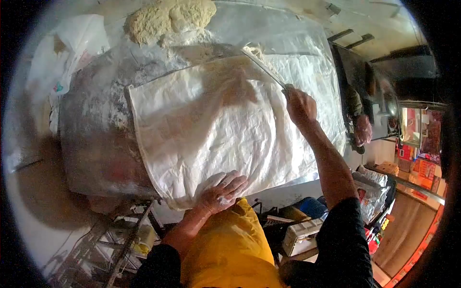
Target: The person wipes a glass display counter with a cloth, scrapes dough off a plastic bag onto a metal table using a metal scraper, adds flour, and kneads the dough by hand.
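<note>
A white cloth [206,125] lies wrinkled over the metal-topped table. My left hand [223,193], dusted with flour, rests on the cloth's near edge with its fingers stretched out. My right hand [301,106] is closed around one end of a long, thin, knife-like tool [265,68] at the cloth's right side. The tool slants up and left, and its far end reaches a small scrap of dough [253,49] just past the cloth's far edge. Beyond the cloth sits a large lump of dough [168,21], with loose flour around it.
The floury metal tabletop [96,125] shows left of the cloth. A plastic bag [69,57] is at the far left. Another person's hand [362,130] hangs near dark equipment on the right. Below the table are a metal rack [122,245] and a pale box [302,235].
</note>
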The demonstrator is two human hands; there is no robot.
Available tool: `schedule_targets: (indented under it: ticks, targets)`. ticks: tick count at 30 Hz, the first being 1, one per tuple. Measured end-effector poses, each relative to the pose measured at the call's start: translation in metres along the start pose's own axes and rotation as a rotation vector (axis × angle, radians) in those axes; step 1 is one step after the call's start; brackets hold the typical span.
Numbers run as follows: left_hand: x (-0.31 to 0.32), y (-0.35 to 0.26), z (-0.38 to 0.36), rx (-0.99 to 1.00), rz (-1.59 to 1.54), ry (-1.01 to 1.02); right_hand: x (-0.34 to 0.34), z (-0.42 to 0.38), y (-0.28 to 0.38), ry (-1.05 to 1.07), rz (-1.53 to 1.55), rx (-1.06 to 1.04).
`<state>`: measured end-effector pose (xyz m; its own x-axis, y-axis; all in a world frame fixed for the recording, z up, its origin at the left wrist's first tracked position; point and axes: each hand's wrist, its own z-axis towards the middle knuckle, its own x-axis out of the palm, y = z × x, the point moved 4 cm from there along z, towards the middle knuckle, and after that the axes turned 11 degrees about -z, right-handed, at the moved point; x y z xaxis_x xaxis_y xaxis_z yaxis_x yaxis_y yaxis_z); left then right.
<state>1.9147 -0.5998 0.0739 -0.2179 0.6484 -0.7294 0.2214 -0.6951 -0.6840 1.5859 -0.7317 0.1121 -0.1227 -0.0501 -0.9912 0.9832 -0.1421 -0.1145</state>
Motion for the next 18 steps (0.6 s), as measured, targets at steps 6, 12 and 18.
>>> schedule_targets:
  ticks: [6,12,18]
  targets:
    - [-0.004,-0.001,0.001,0.003,0.011,-0.021,0.001,-0.133,0.022,0.059,0.067,-0.325]
    - [-0.009,-0.001,0.003,-0.029,-0.037,-0.01,0.034,-0.13,-0.037,-0.118,-0.058,-0.543]
    - [-0.004,0.001,0.005,-0.076,-0.012,0.081,0.024,0.052,-0.086,0.146,-0.146,-0.005]
